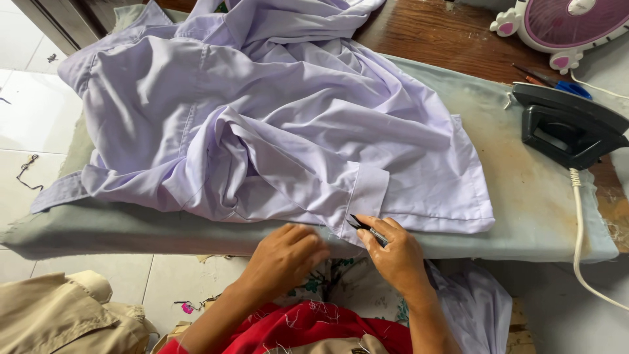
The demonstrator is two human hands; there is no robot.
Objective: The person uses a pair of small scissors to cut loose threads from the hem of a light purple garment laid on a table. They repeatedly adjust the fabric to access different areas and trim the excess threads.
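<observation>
A crumpled lilac shirt [262,111] lies spread over a padded grey-green ironing surface [544,216]. My right hand [393,255] grips small black thread snips [367,229] with the blades at the shirt's cuff [367,190] near the front edge. My left hand [285,255] rests beside it, fingers curled, pressing the shirt's hem against the pad's edge. Part of the shirt hangs down below the table at my right [472,308].
A black iron [567,128] with a white cord [578,236] stands at the right end of the pad. A pink and white fan [563,26] sits on the wooden table behind. Beige cloth [65,321] lies on the tiled floor, red fabric [308,328] on my lap.
</observation>
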